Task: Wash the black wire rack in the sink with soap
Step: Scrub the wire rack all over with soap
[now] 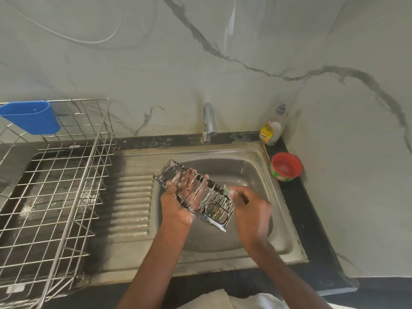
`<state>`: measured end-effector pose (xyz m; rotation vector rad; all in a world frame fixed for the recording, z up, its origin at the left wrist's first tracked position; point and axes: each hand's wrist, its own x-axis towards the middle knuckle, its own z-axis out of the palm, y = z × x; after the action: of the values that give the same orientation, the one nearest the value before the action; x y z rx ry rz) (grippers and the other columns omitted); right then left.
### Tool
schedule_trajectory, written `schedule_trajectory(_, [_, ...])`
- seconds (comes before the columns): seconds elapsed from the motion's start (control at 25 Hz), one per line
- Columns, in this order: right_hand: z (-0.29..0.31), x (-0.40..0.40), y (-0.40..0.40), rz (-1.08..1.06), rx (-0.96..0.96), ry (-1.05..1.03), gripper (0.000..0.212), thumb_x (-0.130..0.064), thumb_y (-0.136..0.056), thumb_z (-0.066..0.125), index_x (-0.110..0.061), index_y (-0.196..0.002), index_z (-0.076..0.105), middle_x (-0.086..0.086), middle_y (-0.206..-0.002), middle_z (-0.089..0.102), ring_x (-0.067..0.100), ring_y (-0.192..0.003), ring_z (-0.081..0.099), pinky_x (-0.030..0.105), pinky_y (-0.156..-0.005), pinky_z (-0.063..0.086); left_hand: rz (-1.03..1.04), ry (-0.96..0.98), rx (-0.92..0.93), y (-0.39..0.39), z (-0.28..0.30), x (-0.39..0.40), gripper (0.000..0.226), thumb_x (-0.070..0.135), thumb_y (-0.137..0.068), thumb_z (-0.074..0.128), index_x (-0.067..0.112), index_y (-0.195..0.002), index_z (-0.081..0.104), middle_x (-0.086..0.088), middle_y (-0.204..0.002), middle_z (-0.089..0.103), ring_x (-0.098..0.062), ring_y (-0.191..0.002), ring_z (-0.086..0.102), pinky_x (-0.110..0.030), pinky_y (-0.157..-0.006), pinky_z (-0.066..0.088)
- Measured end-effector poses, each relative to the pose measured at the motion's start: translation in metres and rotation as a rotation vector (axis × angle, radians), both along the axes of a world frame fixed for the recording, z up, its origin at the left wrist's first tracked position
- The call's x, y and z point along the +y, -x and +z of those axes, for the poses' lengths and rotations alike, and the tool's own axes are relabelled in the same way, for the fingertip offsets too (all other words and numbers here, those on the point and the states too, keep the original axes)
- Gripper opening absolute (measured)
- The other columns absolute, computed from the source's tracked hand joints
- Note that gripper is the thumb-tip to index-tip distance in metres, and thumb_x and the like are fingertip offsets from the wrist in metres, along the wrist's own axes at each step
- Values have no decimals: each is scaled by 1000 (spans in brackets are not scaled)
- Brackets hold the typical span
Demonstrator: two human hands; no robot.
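1. The rack [196,195] is held over the sink [249,248], tilted, its far end up to the left and its near end low above the drain.
2. The left hand [178,206] grips the rack from beneath, thumb on the near side, fingertips showing through the wires at the far side.
3. The right hand [252,210] is at the rack's right end, fingers curled around a small scrubber [229,191] pressed to the wires. Motion blur hides the exact hold.
4. White suds streak most of the wires, so the step in hand looks like soaping and scrubbing, well along.
5. The tap [209,121] shows no water running.
6. Next, I judge, the rack needs turning to reach any unscrubbed faces, then rinsing under the tap. Wet, soapy wire may slip, so a firm left grip matters.
7. Nearby: a soap bottle [272,130] and a red tub [286,167] on the counter, a drying rack [55,186] at left.
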<state>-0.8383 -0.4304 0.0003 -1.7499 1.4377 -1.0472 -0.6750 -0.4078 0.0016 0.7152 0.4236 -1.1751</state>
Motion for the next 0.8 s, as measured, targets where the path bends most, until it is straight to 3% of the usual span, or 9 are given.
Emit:
schedule_trajectory(0.08, [-1, 3, 1, -13, -5, -198, 19, -12, -88, 80, -31, -92, 80, -23, -80, 75, -6, -74, 68, 11, -64, 51, 42, 15, 29, -4, 0, 4, 53, 37, -116, 34, -4, -134, 63, -27, -129, 71, -51, -92, 77, -60, -70, 66])
schedule_trajectory(0.16, [4, 17, -8, 76, -74, -202, 21, -9, -88, 79, -29, -92, 81, -22, -84, 76, -3, -78, 71, 19, -69, 57, 49, 24, 5, -4, -2, 8, 54, 36, -117, 31, -3, -130, 65, -26, -126, 72, -48, -90, 78, -54, -67, 67])
schedule_trajectory(0.28, [10, 25, -19, 168, -116, 37, 24, 5, -86, 76, -18, -92, 82, -14, -91, 77, 2, -83, 73, 22, -73, 60, 96, 16, 40, -3, 0, 8, 56, 37, -118, 26, -3, -133, 63, -23, -119, 74, -43, -90, 79, -53, -62, 66])
schedule_trajectory(0.4, [9, 20, -32, 303, -56, 222, 25, 10, -84, 73, -14, -90, 81, -7, -93, 76, 4, -86, 72, 23, -77, 59, 118, 2, 132, -7, -4, 8, 58, 40, -116, 29, -2, -145, 56, -23, -136, 67, -45, -117, 69, -63, -64, 64])
schedule_trajectory(0.48, [-1, 30, -32, 427, 1, 339, 23, 10, -84, 71, -10, -91, 81, -1, -95, 76, 9, -88, 71, 24, -79, 59, 123, 28, 203, -13, -9, 10, 59, 39, -116, 30, -4, -151, 52, -26, -147, 61, -49, -120, 64, -67, -63, 62])
schedule_trajectory(0.64, [-19, 28, -6, 400, 0, 196, 30, 17, -80, 72, -11, -89, 81, -5, -94, 74, 2, -87, 70, 17, -76, 57, 169, 32, 313, -19, -15, 15, 57, 33, -117, 30, -9, -149, 50, -30, -147, 59, -56, -121, 63, -69, -61, 60])
schedule_trajectory(0.72, [-17, 28, -11, 429, -13, 51, 26, 10, -83, 75, -14, -90, 81, -9, -94, 76, 4, -87, 72, 22, -76, 58, 160, 42, 305, -19, -20, 14, 57, 32, -117, 29, -10, -148, 50, -33, -145, 59, -58, -106, 70, -68, -64, 61])
schedule_trajectory(0.8, [-6, 21, -27, 438, -159, -204, 22, 4, -84, 76, -16, -90, 82, -8, -93, 78, 10, -86, 74, 28, -77, 59, 147, 29, 237, -17, -22, 11, 56, 31, -117, 26, -10, -149, 48, -34, -145, 58, -55, -91, 75, -65, -60, 62])
